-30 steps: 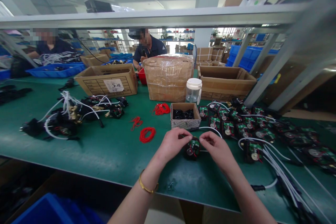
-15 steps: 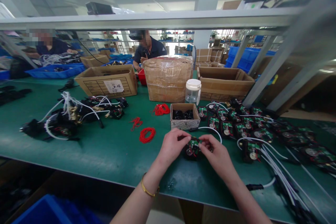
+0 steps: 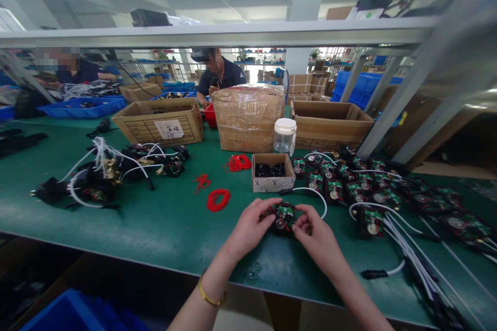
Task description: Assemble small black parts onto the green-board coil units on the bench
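Observation:
My left hand [image 3: 250, 227] and my right hand [image 3: 316, 235] both grip one small black unit with a green circuit board [image 3: 283, 216], held just above the green table [image 3: 155, 227] near its front edge. A white cable [image 3: 316, 194] runs from the unit toward the right. Fingers of both hands curl around its sides. Behind the hands stands a small open cardboard box of black parts [image 3: 273, 171].
Rows of similar green-board units [image 3: 349, 183] with white cables lie to the right. Red wire coils [image 3: 218, 198] and a pile of black parts with white cables [image 3: 104, 173] lie left. Cardboard boxes [image 3: 161, 121], a wrapped carton [image 3: 248, 116] and a white-lidded jar [image 3: 285, 134] stand behind. Two people sit across.
My two hands have closed in on the unit from both sides and pulled it slightly nearer. The camera view has tilted a little.

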Motion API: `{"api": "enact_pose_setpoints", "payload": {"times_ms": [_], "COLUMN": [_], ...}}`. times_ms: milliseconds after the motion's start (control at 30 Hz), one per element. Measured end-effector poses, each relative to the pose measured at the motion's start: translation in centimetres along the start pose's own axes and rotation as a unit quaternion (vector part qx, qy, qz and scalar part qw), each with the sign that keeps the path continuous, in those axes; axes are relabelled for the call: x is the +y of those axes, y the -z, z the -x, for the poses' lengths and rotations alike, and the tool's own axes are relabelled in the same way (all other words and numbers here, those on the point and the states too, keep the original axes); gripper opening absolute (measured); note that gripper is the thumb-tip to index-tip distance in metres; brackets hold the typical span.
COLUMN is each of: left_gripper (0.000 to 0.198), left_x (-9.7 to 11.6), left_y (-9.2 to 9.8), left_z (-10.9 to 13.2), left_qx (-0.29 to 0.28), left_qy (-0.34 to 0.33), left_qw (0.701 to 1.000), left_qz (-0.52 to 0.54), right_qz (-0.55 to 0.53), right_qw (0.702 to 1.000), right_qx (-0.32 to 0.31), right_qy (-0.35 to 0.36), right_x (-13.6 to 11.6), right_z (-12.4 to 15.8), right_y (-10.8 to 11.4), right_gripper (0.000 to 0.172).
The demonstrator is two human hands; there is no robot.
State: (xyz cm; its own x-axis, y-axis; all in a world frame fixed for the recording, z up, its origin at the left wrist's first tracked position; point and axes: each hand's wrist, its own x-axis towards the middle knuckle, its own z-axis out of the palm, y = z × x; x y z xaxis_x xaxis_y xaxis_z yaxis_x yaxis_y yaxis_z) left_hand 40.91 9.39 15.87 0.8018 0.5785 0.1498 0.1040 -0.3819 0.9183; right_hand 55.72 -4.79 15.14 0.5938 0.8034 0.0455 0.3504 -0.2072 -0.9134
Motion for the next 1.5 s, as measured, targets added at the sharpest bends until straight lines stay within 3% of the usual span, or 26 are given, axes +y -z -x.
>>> {"api": "enact_pose_setpoints", "payload": {"times_ms": [367, 1067, 1500], "left_gripper": [0.06, 0.067, 0.081], "left_x": [-0.3, -0.1, 0.6], "left_y": [-0.3, -1.0, -0.7], "left_z": [0.5, 0.5, 0.7], "left_qx": [-0.053, -0.028, -0.045], "left_qy": [0.024, 0.045, 0.054], "left_qw": [0.993, 0.993, 0.99], "left_qz": [0.1, 0.11, 0.124], "right_qz": [-0.006, 0.011, 0.004], "right_qw": [1.0, 0.999, 0.998], "right_qx": [0.004, 0.039, 0.055], "right_qy": [-0.015, -0.007, -0.004], "right_x": [1.0, 0.4, 0.9], "right_z": [0.4, 0.9, 0.9], "right_y": [-0.9, -1.6, -1.8], "right_gripper": [0.045, 0.052, 0.051]}}
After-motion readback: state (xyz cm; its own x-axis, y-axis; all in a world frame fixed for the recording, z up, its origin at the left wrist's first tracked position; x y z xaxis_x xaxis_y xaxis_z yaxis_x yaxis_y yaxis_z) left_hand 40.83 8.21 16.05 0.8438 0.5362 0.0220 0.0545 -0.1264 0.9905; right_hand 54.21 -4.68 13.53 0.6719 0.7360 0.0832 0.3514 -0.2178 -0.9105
